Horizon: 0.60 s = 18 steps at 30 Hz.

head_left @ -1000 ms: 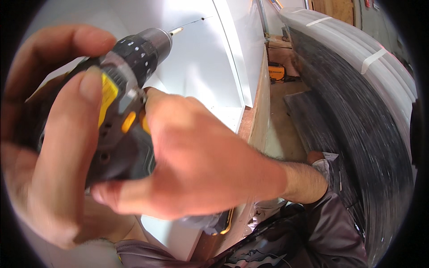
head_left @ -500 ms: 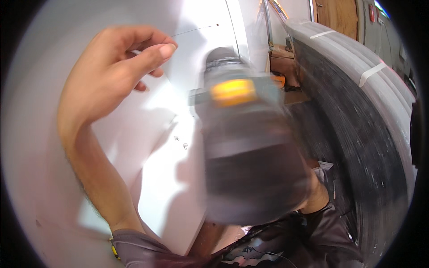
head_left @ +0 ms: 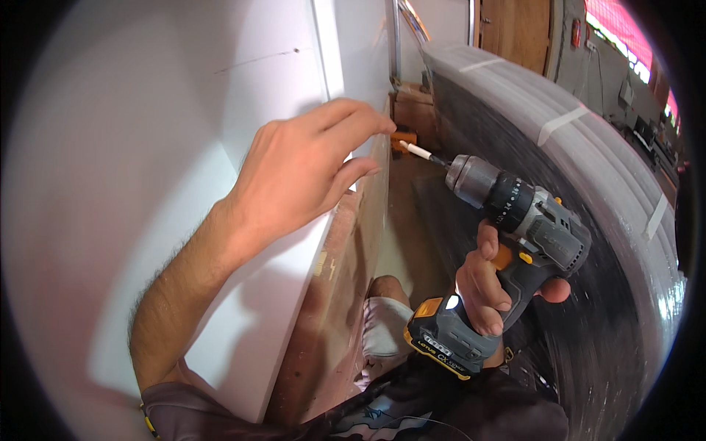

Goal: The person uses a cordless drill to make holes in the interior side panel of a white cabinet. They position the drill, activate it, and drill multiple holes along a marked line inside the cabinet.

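My right hand point(head_left: 483, 283) grips the handle of a grey and black cordless drill point(head_left: 555, 231), index finger by the orange trigger. A lit lamp shows above its battery. The drill points up and to the left. From its chuck sticks a dark bit with a slim white piece point(head_left: 417, 150) at the end. My left hand point(head_left: 301, 165) hovers over the edge of a white panel, thumb and fingers apart with nothing between them. Its fingertips are close to the white tip without touching it.
A white cabinet-like interior point(head_left: 184, 110) fills the left, with a pencil line and a small hole point(head_left: 296, 51). Brown board point(head_left: 316, 316) runs under the panel. On the right stands a large curved piece in clear plastic wrap point(head_left: 507, 95). An orange tool point(head_left: 403, 138) lies beyond.
The drill has swung down and right from the middle of the view and is now sharp. My left hand has moved right and lower. The two small screws on the panel no longer show.
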Motion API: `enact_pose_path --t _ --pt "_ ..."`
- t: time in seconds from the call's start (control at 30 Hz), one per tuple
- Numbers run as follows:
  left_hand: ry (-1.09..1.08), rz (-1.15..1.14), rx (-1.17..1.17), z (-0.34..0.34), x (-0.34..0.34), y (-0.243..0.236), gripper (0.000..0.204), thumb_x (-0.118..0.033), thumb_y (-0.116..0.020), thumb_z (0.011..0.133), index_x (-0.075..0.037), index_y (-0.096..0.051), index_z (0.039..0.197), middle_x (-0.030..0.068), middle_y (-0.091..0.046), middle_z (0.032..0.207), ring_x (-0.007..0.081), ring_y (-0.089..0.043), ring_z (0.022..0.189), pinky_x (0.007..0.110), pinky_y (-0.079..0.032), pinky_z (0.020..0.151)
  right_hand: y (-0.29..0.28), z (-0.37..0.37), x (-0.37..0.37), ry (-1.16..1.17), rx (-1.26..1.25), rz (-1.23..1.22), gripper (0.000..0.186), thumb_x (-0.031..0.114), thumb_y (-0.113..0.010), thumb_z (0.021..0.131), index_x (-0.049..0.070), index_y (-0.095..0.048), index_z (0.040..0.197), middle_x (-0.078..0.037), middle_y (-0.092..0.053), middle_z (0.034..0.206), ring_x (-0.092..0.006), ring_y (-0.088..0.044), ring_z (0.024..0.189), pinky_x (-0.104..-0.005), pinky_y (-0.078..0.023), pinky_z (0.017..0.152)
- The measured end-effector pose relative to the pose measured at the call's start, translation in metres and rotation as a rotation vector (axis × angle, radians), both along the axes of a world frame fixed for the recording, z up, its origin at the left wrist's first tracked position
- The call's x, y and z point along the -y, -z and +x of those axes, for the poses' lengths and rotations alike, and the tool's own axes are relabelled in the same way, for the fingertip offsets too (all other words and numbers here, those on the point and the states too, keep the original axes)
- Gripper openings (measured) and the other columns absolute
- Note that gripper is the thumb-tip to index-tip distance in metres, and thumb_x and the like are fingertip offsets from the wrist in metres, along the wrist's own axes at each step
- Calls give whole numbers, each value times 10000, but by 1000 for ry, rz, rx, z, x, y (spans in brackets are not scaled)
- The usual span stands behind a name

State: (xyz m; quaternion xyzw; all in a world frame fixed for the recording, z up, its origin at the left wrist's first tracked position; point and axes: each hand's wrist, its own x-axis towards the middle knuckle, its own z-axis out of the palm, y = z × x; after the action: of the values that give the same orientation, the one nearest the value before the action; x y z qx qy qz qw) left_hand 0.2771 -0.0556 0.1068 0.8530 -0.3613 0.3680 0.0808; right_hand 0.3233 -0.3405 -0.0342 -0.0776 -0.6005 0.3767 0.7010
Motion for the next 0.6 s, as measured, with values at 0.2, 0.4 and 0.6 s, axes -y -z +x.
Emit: enact_pose_path --t 0.2,0.4,0.6 --pt "-106 10 -137 21 6 50 368 -191 -834 882 -115 -699 1216 38 -727 1215 280 -747 834 399 -611 666 54 19 -1 -178 -129 95 1132 447 -913 878 -69 -191 1581 -117 -626 960 -288 -756 805 -423 -647 733" --pt "-67 155 -34 49 20 63 331 -209 -838 878 -114 -691 1159 20 -717 1125 246 -746 770 372 -582 576 65 21 -2 -150 -180 154 1138 484 -904 874 -82 -201 1568 -102 -613 930 -284 -754 774 -409 -646 685" --pt "-4 163 56 73 24 93 282 -186 -836 863 -109 -681 1086 -2 -685 1022 218 -720 699 360 -568 541 86 16 -3 -170 -305 127 990 481 -881 902 17 -270 1528 -70 -607 811 -286 -753 666 -427 -661 601"
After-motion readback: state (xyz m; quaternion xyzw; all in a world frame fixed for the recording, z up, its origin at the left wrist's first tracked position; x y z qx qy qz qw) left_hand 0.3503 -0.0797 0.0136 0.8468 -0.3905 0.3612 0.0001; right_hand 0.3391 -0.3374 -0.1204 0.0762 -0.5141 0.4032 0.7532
